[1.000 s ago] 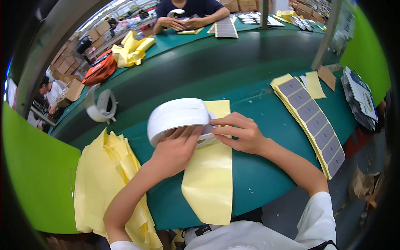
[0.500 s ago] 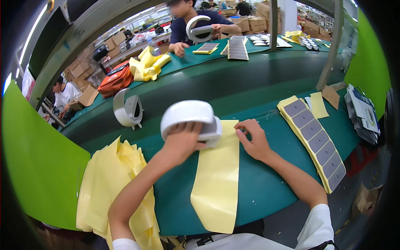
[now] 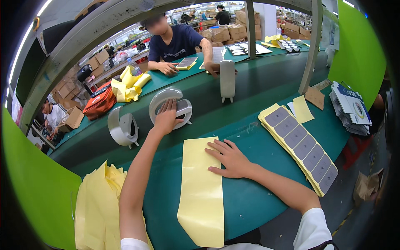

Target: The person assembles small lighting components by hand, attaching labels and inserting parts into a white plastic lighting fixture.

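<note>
My left hand (image 3: pixel 166 118) reaches forward and rests on a white tape dispenser (image 3: pixel 171 105) that stands upright on the green table (image 3: pixel 250 137). My right hand (image 3: pixel 228 158) lies flat, fingers spread, on the right edge of a long yellow backing sheet (image 3: pixel 201 189) lying in front of me. It holds nothing.
A second white dispenser (image 3: pixel 122 127) stands left of the first. A heap of yellow sheets (image 3: pixel 96 208) lies at my left. A yellow strip with grey rectangular stickers (image 3: pixel 302 143) lies at the right, beside a stack of printed packets (image 3: pixel 349 108). Across the table a person (image 3: pixel 177 43) works by a third white dispenser (image 3: pixel 227 79).
My left hand carried the white dispenser from above the yellow sheet forward and set it upright on the table. My right hand stayed on the sheet, now flat.
</note>
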Demonstrator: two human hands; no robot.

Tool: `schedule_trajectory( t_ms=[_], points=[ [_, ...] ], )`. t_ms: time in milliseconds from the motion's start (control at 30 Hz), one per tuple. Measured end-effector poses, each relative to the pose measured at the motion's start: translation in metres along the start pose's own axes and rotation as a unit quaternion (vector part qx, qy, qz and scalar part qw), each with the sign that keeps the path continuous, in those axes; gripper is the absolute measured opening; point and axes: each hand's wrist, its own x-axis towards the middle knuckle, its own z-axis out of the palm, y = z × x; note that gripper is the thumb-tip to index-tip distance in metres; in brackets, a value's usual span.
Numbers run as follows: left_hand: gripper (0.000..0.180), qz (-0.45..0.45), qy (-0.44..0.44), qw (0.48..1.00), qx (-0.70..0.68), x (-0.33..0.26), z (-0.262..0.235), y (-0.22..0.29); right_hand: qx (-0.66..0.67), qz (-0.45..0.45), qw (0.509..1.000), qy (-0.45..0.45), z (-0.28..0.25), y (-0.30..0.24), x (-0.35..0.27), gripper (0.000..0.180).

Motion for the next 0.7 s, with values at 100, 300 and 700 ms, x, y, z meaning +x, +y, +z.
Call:
schedule_trajectory(
  t_ms=[100, 300, 700],
  points=[
    [0.087, -0.001, 0.010, 1.000, -0.006, 0.010, 0.006, 0.010, -0.003, -0.003, 1.000, 0.007, -0.002, 0.000, 0.000, 0.062],
    [0.075, 0.165, 0.169, 0.972, 0.011, 0.001, 0.004, 0.032, 0.009, -0.012, 1.000, 0.010, 0.003, -0.002, 0.004, 0.061],
    [0.057, -0.073, -0.315, 0.946, -0.002, -0.176, -0.105, 0.093, 0.150, 0.003, 0.986, 0.077, -0.009, -0.004, 0.008, 0.030]
  ],
)
